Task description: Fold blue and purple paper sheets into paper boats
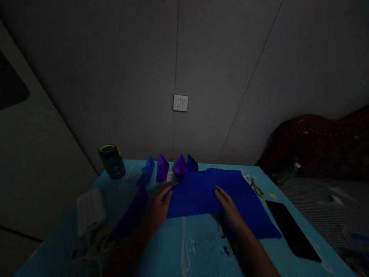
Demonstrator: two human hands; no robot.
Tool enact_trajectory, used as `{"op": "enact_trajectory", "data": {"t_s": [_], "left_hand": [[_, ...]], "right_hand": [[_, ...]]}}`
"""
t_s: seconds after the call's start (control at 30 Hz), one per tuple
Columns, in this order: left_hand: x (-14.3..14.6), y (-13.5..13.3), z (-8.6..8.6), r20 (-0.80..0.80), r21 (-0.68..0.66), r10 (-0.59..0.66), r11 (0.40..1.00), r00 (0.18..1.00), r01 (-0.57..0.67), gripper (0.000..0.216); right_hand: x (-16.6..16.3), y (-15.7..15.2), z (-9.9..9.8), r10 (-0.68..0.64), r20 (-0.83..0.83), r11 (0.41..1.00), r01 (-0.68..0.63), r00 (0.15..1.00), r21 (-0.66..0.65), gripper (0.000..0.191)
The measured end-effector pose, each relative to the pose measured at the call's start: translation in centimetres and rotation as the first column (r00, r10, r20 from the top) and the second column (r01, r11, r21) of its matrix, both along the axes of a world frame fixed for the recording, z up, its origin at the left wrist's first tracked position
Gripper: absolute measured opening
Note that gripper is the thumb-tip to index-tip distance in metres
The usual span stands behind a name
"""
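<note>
A flat blue paper sheet (193, 196) lies between my two hands over the table. My left hand (160, 206) grips its left edge, with the thumb and fingers close together. At the sheet's right side, my right hand (229, 209) holds the edge between thumb and fingers; its far fingers are partly hidden. Another blue paper (250, 204) spreads out under and beside my right hand. Left of my left hand is a dark purple folded paper (132, 213). Folded purple paper pieces (163, 168) and a blue folded paper (147, 169) stand behind the sheet.
On the left are a dark cup with a green rim (112, 161) and a white power bank (91, 211) with a cable. A black phone (292, 231) and green-handled scissors (258, 189) lie on the right of the blue table (173, 246). A wall stands behind.
</note>
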State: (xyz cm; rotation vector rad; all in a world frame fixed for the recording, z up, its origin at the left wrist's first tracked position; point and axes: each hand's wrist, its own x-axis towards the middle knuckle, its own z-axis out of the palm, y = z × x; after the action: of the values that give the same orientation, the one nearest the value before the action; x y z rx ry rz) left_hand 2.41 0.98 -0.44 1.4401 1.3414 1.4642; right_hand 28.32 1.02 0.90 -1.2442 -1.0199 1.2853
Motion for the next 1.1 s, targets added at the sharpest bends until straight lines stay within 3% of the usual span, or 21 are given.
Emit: {"op": "enact_trajectory", "data": {"t_s": [0.1, 0.2, 0.37, 0.53, 0.8, 0.93, 1.03, 1.1], "left_hand": [[0.1, -0.5, 0.7, -0.118, 0.071, -0.100, 0.991, 0.988, 0.109, 0.028], [0.4, -1.1, 1.1, -0.139, 0.101, -0.157, 0.980, 0.978, 0.172, 0.031], [0.5, -2.0, 1.7, -0.156, 0.141, -0.260, 0.949, 0.953, 0.282, 0.029], [0.9, -2.1, 1.4, -0.151, 0.010, -0.258, 0.965, 0.954, 0.262, 0.027], [0.9, -0.9, -0.9, 0.048, -0.148, -0.301, 0.941, 0.953, 0.304, 0.024], [0.6, -1.1, -0.1, 0.059, -0.228, -0.338, 0.912, 0.939, 0.342, 0.027], [0.4, -1.3, 0.9, 0.078, -0.292, -0.394, 0.869, 0.916, 0.399, 0.029], [0.5, -1.4, 1.2, 0.073, -0.258, -0.354, 0.897, 0.933, 0.360, 0.026]], "right_hand": [[-0.3, 0.2, -1.3, 0.057, -0.017, 0.998, -0.057, 0.998, 0.041, 0.058], [-0.5, 0.4, -2.4, 0.001, 0.039, 0.993, -0.006, 0.999, 0.118, 0.063], [-0.6, 0.5, -2.9, 0.055, 0.108, 0.963, -0.081, 0.993, 0.256, 0.044], [-0.2, 0.4, -2.1, 0.062, 0.301, 0.895, -0.187, 0.952, 0.405, 0.023], [-0.4, 0.0, -1.6, 0.041, 0.433, 0.789, -0.295, 0.901, 0.539, 0.027], [-0.4, -0.3, -1.3, 0.003, 0.522, 0.726, -0.361, 0.853, 0.585, 0.032], [-0.2, -0.6, -1.0, 0.001, 0.539, 0.710, -0.380, 0.843, 0.593, 0.033], [-0.2, -0.7, -0.8, 0.003, 0.534, 0.712, -0.377, 0.845, 0.593, 0.032]]}}
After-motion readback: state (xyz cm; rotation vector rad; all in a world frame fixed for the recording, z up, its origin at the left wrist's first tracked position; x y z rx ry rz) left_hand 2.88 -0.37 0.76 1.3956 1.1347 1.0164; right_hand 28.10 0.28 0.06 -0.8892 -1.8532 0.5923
